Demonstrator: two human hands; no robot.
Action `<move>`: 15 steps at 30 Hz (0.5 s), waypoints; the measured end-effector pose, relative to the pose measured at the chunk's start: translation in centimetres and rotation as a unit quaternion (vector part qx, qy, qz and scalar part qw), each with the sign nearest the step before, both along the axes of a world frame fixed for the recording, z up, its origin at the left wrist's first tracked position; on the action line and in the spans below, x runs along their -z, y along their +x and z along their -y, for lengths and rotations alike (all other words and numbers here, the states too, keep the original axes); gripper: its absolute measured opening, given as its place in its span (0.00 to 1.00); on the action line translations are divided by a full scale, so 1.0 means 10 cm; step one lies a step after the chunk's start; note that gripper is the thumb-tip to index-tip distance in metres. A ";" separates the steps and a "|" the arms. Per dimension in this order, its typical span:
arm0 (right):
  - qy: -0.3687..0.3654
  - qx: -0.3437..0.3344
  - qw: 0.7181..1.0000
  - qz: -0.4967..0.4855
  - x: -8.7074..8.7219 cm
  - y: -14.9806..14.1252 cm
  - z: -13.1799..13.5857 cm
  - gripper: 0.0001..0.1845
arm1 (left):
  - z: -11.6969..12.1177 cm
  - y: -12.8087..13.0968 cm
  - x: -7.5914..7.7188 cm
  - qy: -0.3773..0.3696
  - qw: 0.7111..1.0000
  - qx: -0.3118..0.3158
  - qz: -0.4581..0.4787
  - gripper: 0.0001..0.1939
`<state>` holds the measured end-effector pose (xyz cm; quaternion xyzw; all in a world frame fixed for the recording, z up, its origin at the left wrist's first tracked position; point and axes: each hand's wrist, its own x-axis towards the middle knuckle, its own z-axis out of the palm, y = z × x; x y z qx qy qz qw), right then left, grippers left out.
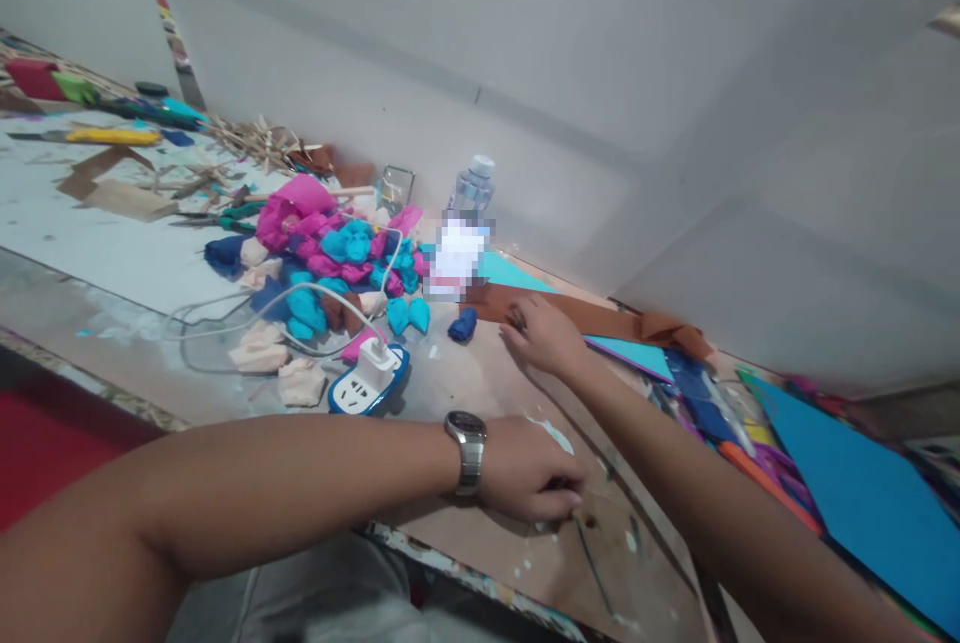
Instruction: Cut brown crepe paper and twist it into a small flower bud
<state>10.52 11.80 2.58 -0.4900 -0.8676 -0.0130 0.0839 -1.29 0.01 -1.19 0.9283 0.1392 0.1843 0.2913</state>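
My left hand (525, 470), with a metal watch (466, 450) on its wrist, rests near the table's front edge. Its fingers are curled together over something small that I cannot make out. My right hand (543, 333) reaches forward and lies on a long brown paper strip (592, 315), fingers bent down onto it. A small dark blue paper lump (463, 325) sits just left of that hand. A heap of crumpled pink, turquoise and blue paper pieces (337, 258) lies further left.
A white charger sits in a blue-and-white power strip (369, 379) with white cables. A water bottle (472, 188) stands by the grey wall. Blue and coloured paper sheets (855, 483) lie at right. Scissors (217, 218), wooden sticks and a yellow knife (112, 136) lie at far left.
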 end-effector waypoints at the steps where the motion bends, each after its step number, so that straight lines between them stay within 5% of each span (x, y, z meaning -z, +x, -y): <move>1: 0.001 0.030 0.999 0.014 0.04 0.12 -0.03 0.19 | 0.00 0.00 0.00 0.002 1.000 -0.001 -0.001 0.09; 5: -0.016 0.092 0.993 0.065 0.12 0.36 -0.11 0.15 | 0.00 0.01 0.03 0.007 1.000 -0.005 0.009 0.09; 15: -0.011 0.142 0.989 0.035 0.23 0.32 -0.22 0.21 | 0.00 0.00 0.05 0.002 1.000 -0.010 0.021 0.09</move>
